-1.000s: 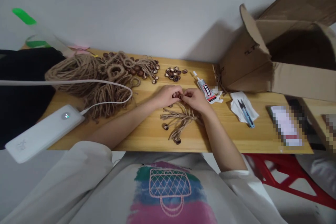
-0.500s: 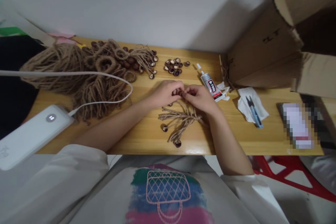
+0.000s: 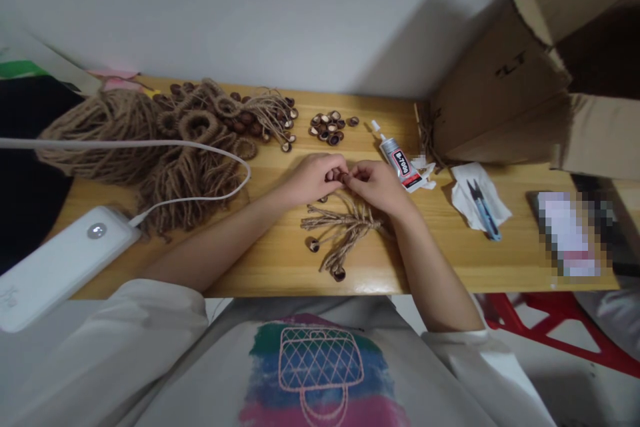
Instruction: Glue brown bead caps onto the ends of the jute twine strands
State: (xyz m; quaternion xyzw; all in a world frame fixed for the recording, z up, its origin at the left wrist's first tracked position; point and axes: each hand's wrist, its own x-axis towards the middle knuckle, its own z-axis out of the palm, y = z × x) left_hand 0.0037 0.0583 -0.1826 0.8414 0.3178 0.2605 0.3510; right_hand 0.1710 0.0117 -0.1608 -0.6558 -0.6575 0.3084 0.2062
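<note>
My left hand (image 3: 316,178) and my right hand (image 3: 378,185) meet fingertip to fingertip above the table, both with fingers closed in a pinch. Between them shows a bit of a small brown nut shell (image 3: 343,177), mostly covered by the fingers. Just below lies a knotted bunch of jute twine (image 3: 357,230) with its strands fanned out to the left. Two cup-like half shells, one at the left (image 3: 313,245) and one nearer the table edge (image 3: 339,274), sit at strand ends. Another shell (image 3: 323,199) peeks out under my left hand.
Behind my hands lies a cluster of half nut shells (image 3: 327,127). A B-7000 glue tube (image 3: 400,161) rests to the right, then blue thread snips (image 3: 484,210) on a tissue (image 3: 463,180). A jute heap (image 3: 175,167), power bank (image 3: 65,263), cardboard box (image 3: 480,93) and phone (image 3: 567,233) surround the area.
The camera view has shifted slightly. My hands keep nearly the same pinched pose, and the twine bunch and shells on the table stay in place.
</note>
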